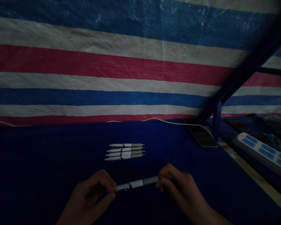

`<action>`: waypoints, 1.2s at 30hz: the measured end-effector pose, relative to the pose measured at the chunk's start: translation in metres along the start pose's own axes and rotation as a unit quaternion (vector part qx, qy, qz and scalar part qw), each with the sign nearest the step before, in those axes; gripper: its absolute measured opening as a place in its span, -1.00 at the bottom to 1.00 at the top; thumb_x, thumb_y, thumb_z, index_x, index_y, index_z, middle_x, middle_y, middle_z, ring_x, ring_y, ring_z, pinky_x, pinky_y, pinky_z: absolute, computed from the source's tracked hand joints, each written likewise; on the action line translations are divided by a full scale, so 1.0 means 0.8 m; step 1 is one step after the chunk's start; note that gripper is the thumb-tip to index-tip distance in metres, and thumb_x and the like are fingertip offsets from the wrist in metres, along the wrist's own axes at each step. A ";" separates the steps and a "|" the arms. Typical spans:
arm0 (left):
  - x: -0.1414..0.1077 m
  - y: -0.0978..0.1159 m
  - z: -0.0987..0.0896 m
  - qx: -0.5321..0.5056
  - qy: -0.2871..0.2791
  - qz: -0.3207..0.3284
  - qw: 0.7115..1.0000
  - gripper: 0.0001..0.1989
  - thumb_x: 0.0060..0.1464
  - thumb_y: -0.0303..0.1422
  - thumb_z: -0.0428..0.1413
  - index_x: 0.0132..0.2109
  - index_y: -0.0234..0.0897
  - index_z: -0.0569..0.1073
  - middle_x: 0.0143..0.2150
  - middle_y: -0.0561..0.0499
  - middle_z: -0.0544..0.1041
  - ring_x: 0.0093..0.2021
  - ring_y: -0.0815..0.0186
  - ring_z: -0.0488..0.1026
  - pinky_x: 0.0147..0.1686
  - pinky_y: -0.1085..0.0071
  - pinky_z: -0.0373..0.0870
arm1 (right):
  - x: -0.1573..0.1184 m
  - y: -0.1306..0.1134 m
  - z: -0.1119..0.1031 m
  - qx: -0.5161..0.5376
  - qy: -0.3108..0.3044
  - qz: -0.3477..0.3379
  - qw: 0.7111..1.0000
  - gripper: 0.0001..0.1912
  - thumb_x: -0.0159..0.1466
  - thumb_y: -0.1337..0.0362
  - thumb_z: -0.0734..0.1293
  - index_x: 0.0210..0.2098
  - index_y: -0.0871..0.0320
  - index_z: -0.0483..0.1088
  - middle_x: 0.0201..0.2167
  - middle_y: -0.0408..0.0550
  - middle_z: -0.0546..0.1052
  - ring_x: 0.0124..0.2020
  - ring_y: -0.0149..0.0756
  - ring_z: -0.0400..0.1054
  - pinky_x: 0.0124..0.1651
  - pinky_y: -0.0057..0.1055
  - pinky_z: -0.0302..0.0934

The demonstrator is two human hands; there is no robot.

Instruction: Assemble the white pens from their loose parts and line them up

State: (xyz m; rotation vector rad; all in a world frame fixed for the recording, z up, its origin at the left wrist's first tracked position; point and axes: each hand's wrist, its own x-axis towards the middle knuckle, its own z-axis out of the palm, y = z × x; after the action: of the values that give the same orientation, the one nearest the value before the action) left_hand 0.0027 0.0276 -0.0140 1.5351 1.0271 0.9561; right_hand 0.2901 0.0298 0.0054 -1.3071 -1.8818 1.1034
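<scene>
A white and grey pen is stretched between my two hands, tilted slightly up to the right. My left hand pinches its white end between thumb and fingers. At the grey tip end, my right hand grips it with thumb and forefinger, and the very tip is hidden by the fingers. Just beyond my hands, several similar pens lie side by side on the blue table, their grey tips pointing right.
A dark phone rests at the back right, with a white cable running along the table's rear edge. Beyond the right edge lies a white power strip with a red light. A dark blue metal frame slants before the striped tarp.
</scene>
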 end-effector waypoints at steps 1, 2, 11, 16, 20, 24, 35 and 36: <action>-0.001 0.000 0.001 0.007 -0.004 -0.005 1.000 -0.87 0.10 -0.47 0.15 -0.36 -0.14 0.48 -0.35 0.08 0.48 -0.37 0.33 0.44 -0.38 0.47 0.36 | 0.000 -0.001 -0.001 -0.019 -0.011 -0.005 1.000 -0.72 0.41 0.24 0.13 -0.40 0.14 0.32 -0.55 -0.14 0.46 -0.57 -0.40 0.30 -0.52 -0.51 0.14; -0.002 0.000 0.001 0.013 -0.006 -0.008 1.000 -0.87 0.10 -0.48 0.15 -0.37 -0.14 0.48 -0.35 0.08 0.48 -0.37 0.33 0.44 -0.37 0.47 0.36 | 0.000 -0.002 -0.002 -0.030 -0.021 -0.005 0.999 -0.65 0.42 0.22 0.11 -0.46 0.14 0.31 -0.60 -0.16 0.42 -0.59 -0.41 0.29 -0.51 -0.50 0.12; 0.002 0.006 0.000 -0.010 0.035 0.006 0.999 -0.88 0.10 -0.46 0.16 -0.37 -0.14 0.50 -0.34 0.07 0.49 -0.37 0.32 0.45 -0.39 0.47 0.37 | 0.000 -0.001 -0.001 0.063 -0.014 0.017 0.998 -0.74 0.36 0.28 0.22 0.04 0.08 0.22 -0.36 -0.13 0.51 -0.58 -0.43 0.27 -0.54 -0.52 0.16; 0.000 0.011 0.001 0.024 0.016 -0.002 1.000 -0.86 0.09 -0.49 0.16 -0.39 -0.15 0.49 -0.37 0.08 0.48 -0.37 0.34 0.46 -0.36 0.48 0.39 | -0.002 -0.002 -0.002 0.006 -0.024 0.012 1.000 -0.65 0.44 0.23 0.08 -0.41 0.15 0.33 -0.56 -0.15 0.44 -0.58 -0.41 0.29 -0.53 -0.51 0.13; 0.001 0.013 -0.002 0.037 0.033 0.001 0.999 -0.86 0.08 -0.49 0.17 -0.39 -0.16 0.50 -0.36 0.07 0.51 -0.35 0.33 0.49 -0.36 0.49 0.41 | -0.001 -0.003 -0.004 0.009 -0.035 0.010 0.999 -0.75 0.41 0.20 0.15 -0.31 0.15 0.36 -0.51 -0.15 0.45 -0.54 -0.38 0.33 -0.46 -0.48 0.17; 0.003 0.009 -0.004 0.038 0.029 0.014 0.999 -0.85 0.08 -0.50 0.16 -0.38 -0.15 0.49 -0.35 0.08 0.51 -0.33 0.33 0.50 -0.34 0.49 0.43 | 0.000 -0.002 -0.004 -0.016 -0.008 0.000 1.000 -0.90 0.36 0.28 0.21 -0.28 0.12 0.31 -0.52 -0.21 0.38 -0.53 -0.39 0.29 -0.46 -0.49 0.13; -0.001 0.014 0.002 0.072 0.038 0.038 0.996 -0.81 0.05 -0.56 0.17 -0.40 -0.15 0.46 -0.35 0.07 0.52 -0.33 0.31 0.53 -0.33 0.46 0.46 | -0.003 -0.019 -0.006 0.021 -0.055 0.048 0.997 -0.52 0.43 0.06 0.08 -0.53 0.14 0.28 -0.58 -0.20 0.32 -0.53 -0.42 0.21 -0.42 -0.48 0.08; -0.002 0.015 0.002 0.078 0.038 0.050 0.995 -0.80 0.04 -0.57 0.17 -0.40 -0.14 0.47 -0.35 0.07 0.53 -0.33 0.30 0.54 -0.34 0.45 0.46 | -0.002 -0.016 -0.004 0.055 -0.058 0.070 0.994 -0.47 0.42 0.01 0.07 -0.58 0.15 0.25 -0.62 -0.21 0.29 -0.56 -0.43 0.18 -0.44 -0.48 0.07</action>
State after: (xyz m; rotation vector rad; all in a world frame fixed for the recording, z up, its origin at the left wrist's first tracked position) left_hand 0.0052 0.0244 -0.0027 1.7040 1.1088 1.0312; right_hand 0.2871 0.0267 0.0182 -1.3547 -1.8050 1.3631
